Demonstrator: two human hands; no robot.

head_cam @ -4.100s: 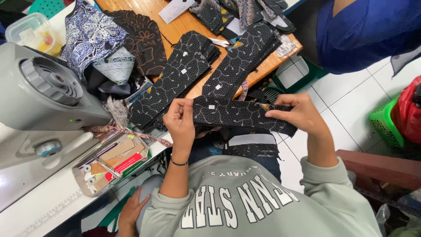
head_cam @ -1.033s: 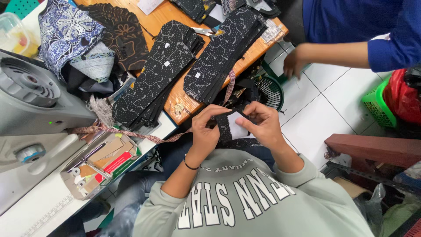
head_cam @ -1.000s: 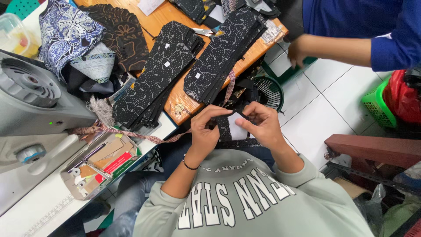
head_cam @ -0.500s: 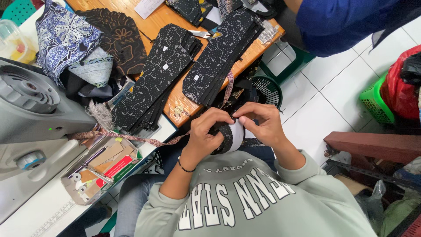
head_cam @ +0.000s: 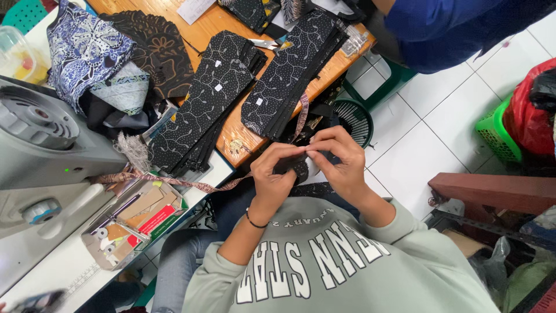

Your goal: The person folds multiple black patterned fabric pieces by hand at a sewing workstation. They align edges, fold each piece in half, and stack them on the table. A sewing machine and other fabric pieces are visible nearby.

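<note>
My left hand (head_cam: 271, 175), with a thin black band on its wrist, and my right hand (head_cam: 341, 159) meet in front of my chest. Both pinch a small folded piece of black patterned fabric (head_cam: 299, 169), mostly hidden by my fingers. Two stacks of the same black patterned fabric strips (head_cam: 202, 104) (head_cam: 289, 72) lie on the wooden table (head_cam: 231, 136) just beyond my hands. A thin patterned ribbon (head_cam: 174, 181) trails from the table edge towards my left hand.
A grey sewing machine (head_cam: 43, 139) stands at the left, with an open tray of small sewing bits (head_cam: 130, 220) below it. Blue and dark fabrics (head_cam: 87, 49) are piled behind. A dark bin (head_cam: 353, 119) and green baskets (head_cam: 492, 130) sit on the tiled floor. A person in blue (head_cam: 457, 29) stands at the top right.
The long black strip that I held stretched between my hands is now folded small and pinched close. The person in blue has drawn their hand back from the table edge.
</note>
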